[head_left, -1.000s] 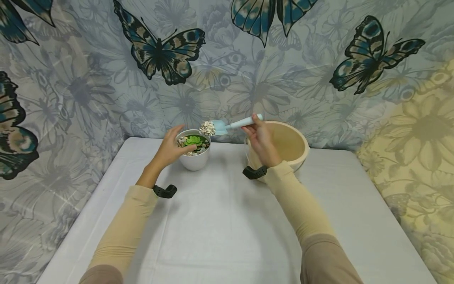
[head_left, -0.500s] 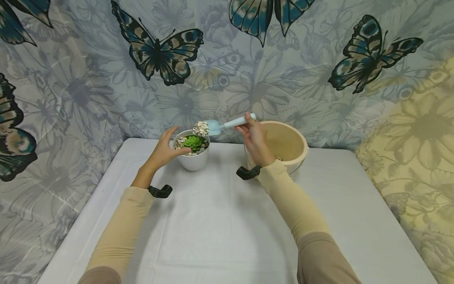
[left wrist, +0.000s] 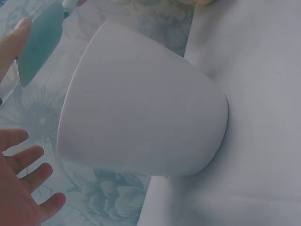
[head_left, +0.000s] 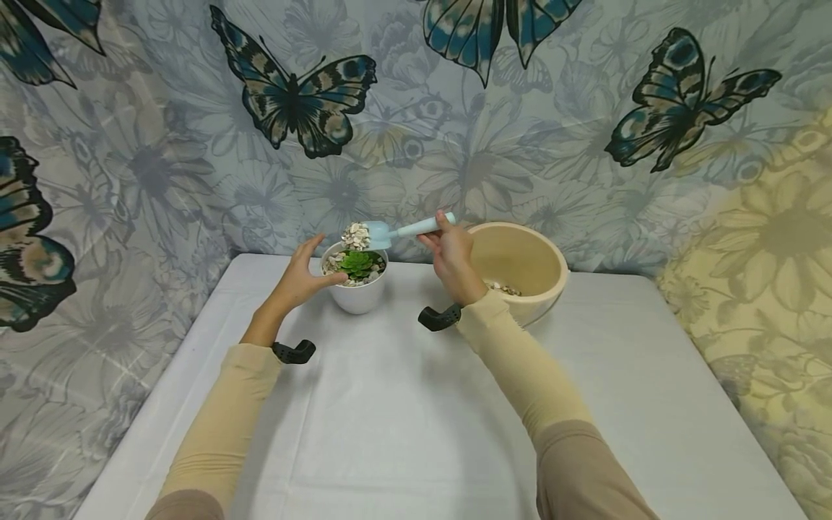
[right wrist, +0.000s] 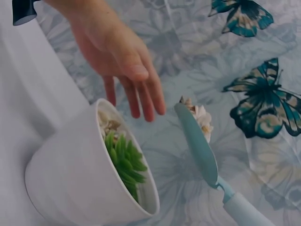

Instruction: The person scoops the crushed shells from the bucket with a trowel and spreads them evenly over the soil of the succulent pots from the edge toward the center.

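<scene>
My right hand (head_left: pixel 453 261) grips the pale blue handle of a small trowel (head_left: pixel 379 236). Whitish pebbles (head_left: pixel 355 236) are heaped on its blade, which hangs above the white pot (head_left: pixel 359 297). In that pot grows a green succulent (right wrist: pixel 123 160) with light stones around it. At the pot's left side my left hand (head_left: pixel 301 276) is spread with thumb and fingers apart, holding nothing. The left wrist view shows the pot's smooth outer wall (left wrist: pixel 141 99) and the fingers (left wrist: pixel 35 176) beside it. Seen from the right wrist, the blade tilts over the pot's rim.
A large cream bowl (head_left: pixel 552 285) stands to the right, behind my right hand, with some pebbles (head_left: pixel 503 289) at its bottom. The white-covered table (head_left: pixel 383 419) ends at the back against a butterfly-patterned cloth (head_left: pixel 416 144).
My right hand has moved left with the loaded trowel, bringing the pebbles over the pot. My left hand has shifted slightly left. More of the bowl's inside shows.
</scene>
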Demonstrator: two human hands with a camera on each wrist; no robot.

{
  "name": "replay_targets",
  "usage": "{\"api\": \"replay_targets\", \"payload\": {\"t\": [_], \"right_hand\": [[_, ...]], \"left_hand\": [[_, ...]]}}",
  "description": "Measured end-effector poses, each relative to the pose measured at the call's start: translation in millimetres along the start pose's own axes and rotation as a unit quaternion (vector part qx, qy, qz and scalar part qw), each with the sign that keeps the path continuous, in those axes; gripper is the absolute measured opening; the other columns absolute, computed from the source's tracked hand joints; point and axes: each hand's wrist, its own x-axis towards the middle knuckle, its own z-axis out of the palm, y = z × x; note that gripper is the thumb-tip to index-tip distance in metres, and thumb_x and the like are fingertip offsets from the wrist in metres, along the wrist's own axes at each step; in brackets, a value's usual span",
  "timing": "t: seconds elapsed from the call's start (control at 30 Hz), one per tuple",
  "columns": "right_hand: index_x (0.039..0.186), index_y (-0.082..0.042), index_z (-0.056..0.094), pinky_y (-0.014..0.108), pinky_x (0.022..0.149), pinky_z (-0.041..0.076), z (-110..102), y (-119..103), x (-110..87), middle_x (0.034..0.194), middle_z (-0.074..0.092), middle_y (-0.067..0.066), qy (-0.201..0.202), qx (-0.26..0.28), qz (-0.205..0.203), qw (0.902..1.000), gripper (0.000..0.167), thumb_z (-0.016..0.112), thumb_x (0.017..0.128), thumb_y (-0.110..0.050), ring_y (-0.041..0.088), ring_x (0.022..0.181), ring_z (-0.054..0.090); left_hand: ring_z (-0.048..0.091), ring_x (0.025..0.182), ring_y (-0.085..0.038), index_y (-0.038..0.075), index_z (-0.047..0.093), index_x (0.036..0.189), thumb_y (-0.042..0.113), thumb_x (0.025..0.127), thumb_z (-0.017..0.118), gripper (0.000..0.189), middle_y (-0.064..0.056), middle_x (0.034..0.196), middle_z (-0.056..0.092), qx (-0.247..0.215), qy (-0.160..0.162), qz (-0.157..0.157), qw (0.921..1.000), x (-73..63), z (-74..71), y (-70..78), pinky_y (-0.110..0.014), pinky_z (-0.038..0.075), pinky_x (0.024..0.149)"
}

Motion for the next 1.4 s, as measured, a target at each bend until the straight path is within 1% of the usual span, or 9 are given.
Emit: {"api": "replay_targets", "payload": {"t": [0.1,0.3,0.43,0.53,0.7,0.83,0.93,1.17,1.4], "right_hand": [[0.118,0.004,0.056,0.039,0.094,0.053,3,5,-1.2,0.085,0.059,0.009,0.004,-0.013,0.001,0.9999,0.027,0.054,0.1,-0.016,0.025,0.089,0.069],[0.132,0.009,0.048,0.043,0.101,0.049,8,15,-3.2,0.127,0.053,0.028,-0.005,-0.027,0.0,0.9996,0.038,0.049,0.102,-0.014,0.039,0.125,0.054],[0.135,0.01,0.046,0.04,0.101,0.049,10,19,-2.4,0.137,0.048,0.033,0.003,-0.038,0.008,0.9992,0.04,0.048,0.103,-0.014,0.037,0.126,0.054],[0.136,0.008,0.047,0.039,0.1,0.05,10,22,-1.2,0.14,0.05,0.026,0.013,-0.049,0.018,0.9985,0.04,0.049,0.102,-0.014,0.033,0.122,0.058],[0.135,0.006,0.048,0.039,0.099,0.052,9,28,0.3,0.138,0.052,0.023,0.017,-0.059,0.02,0.9979,0.039,0.05,0.102,-0.016,0.031,0.115,0.06],[0.135,0.005,0.048,0.04,0.098,0.052,8,28,2.2,0.136,0.052,0.026,0.019,-0.063,0.017,0.9977,0.04,0.051,0.102,-0.017,0.024,0.096,0.065],[0.135,0.004,0.048,0.039,0.095,0.053,8,27,3.2,0.136,0.053,0.026,0.026,-0.067,0.02,0.9972,0.04,0.052,0.101,-0.017,0.018,0.084,0.063],[0.134,0.005,0.049,0.039,0.094,0.054,9,28,4.2,0.133,0.055,0.027,0.03,-0.058,0.021,0.9976,0.04,0.053,0.101,-0.016,0.024,0.092,0.065],[0.13,0.004,0.052,0.037,0.089,0.057,7,30,6.9,0.092,0.059,0.009,0.035,-0.067,0.019,0.9969,0.038,0.055,0.1,-0.019,0.015,0.073,0.063]], "left_hand": [[0.004,0.151,-0.041,0.023,0.008,0.159,0.04,0.086,0.072,0.098,-0.014,0.165,0.001,-0.008,-0.004,-0.001,1.0,1.7,1.4,-2.4,-0.069,0.016,0.114],[0.0,0.152,-0.04,0.022,0.005,0.159,0.042,0.086,0.073,0.102,-0.013,0.165,0.001,-0.025,-0.019,-0.022,0.9993,6.0,3.7,-9.8,-0.069,0.015,0.115],[0.004,0.152,-0.038,0.016,0.002,0.159,0.042,0.084,0.074,0.106,-0.012,0.165,0.005,-0.035,-0.04,-0.034,0.998,10.0,5.6,-15.6,-0.066,0.015,0.117],[0.004,0.152,-0.038,0.015,0.001,0.159,0.042,0.083,0.075,0.109,-0.012,0.165,0.003,-0.04,-0.056,-0.04,0.9968,12.3,7.4,-20.4,-0.064,0.015,0.118],[-0.002,0.152,-0.039,0.019,-0.002,0.159,0.045,0.081,0.076,0.113,-0.011,0.165,-0.005,-0.038,-0.079,-0.053,0.9948,15.4,9.3,-27.8,-0.066,0.011,0.117],[-0.002,0.152,-0.04,0.02,-0.005,0.158,0.046,0.08,0.077,0.116,-0.01,0.165,-0.006,-0.038,-0.084,-0.046,0.9947,16.4,12.2,-29.2,-0.067,0.01,0.117],[0.0,0.152,-0.039,0.02,-0.003,0.158,0.047,0.079,0.078,0.117,-0.01,0.165,-0.003,-0.041,-0.07,-0.041,0.9959,14.9,15.2,-28.1,-0.067,0.011,0.117],[0.006,0.151,-0.04,0.018,0.0,0.159,0.05,0.077,0.079,0.117,-0.017,0.164,0.003,-0.031,-0.023,-0.051,0.9979,6.6,23.9,-27.2,-0.065,0.015,0.117],[0.013,0.149,-0.041,0.014,0.005,0.158,0.052,0.077,0.078,0.116,-0.019,0.162,0.01,-0.013,-0.025,-0.049,0.9984,4.9,20.5,-22.7,-0.065,0.021,0.116]]}}
